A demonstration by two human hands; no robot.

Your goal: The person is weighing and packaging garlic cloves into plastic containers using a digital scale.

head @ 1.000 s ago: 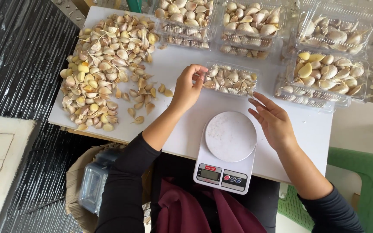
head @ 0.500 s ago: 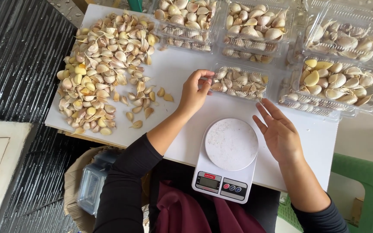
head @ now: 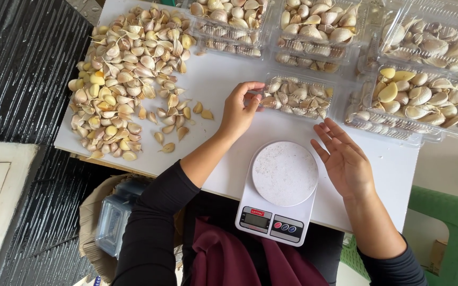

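Head view: the left hand (head: 239, 108) has its fingers pinched on the near-left rim of a clear garlic tray (head: 298, 96) on the tabletop (head: 218, 79); the right hand (head: 344, 159), fingers apart and empty, rests beside the kitchen scale (head: 280, 190). Judged step: weighing; next, the tray needs lifting onto the bare scale plate.

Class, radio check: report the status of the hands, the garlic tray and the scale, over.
Left hand gripping the edge of the small clear garlic tray. Right hand open, palm up, beside the white scale. Scale platform bare. Nothing between tray and scale.

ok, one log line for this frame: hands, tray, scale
left hand: gripping edge of garlic tray | right hand: open, empty, beside scale | scale platform: bare
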